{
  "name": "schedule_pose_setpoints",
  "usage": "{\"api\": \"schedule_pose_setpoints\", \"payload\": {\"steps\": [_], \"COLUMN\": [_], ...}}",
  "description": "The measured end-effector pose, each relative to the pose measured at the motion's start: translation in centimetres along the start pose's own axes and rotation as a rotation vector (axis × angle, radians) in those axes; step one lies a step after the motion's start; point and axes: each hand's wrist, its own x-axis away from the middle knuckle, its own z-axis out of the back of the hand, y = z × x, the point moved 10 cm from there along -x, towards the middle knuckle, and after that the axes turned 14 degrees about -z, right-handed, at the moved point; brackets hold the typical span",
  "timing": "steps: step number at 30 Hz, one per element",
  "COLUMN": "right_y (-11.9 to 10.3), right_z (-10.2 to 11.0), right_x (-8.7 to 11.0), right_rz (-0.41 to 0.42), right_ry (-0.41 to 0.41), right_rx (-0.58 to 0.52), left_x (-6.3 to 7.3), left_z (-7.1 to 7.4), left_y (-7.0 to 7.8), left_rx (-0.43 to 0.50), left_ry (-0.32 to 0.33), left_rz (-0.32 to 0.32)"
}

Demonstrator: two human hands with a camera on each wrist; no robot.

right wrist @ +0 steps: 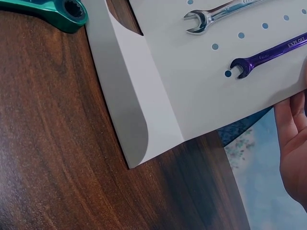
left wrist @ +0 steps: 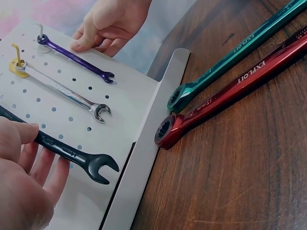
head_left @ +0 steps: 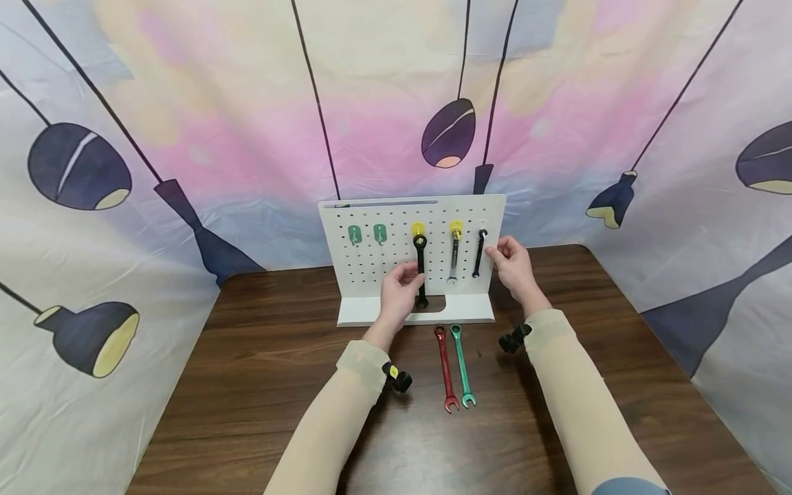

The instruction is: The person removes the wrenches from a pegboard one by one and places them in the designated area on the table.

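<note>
A white pegboard (head_left: 396, 204) stands upright on the table. My left hand (head_left: 398, 294) pinches the shank of a black combination wrench (left wrist: 64, 149), thumb in front and fingers behind. That wrench's ring end sits up at a yellow hook (head_left: 418, 227), its open end pointing down. At the board's right edge my right hand (head_left: 515, 267) holds on, thumb on the front and fingers behind. Close to that thumb hangs a small purple wrench (left wrist: 76, 58). Between the hands a silver wrench (left wrist: 60, 87) hangs from another yellow hook (head_left: 456, 225).
On the table (head_left: 278, 385) before the board's base lie a red wrench (head_left: 445, 371) and a green wrench (head_left: 462, 368), side by side. Two green hooks (head_left: 355, 234) on the board's left hold no wrench. A patterned cloth (head_left: 383, 103) hangs behind.
</note>
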Motion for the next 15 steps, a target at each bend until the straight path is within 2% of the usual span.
{"api": "schedule_pose_setpoints", "payload": {"steps": [15], "right_y": [0.12], "right_z": [0.10], "right_x": [-0.10], "right_rz": [0.004], "right_ry": [0.001], "right_rx": [-0.040], "left_x": [0.23], "left_z": [0.18], "left_y": [0.08], "left_rx": [-0.001], "left_ry": [-0.014], "left_rz": [0.012]}}
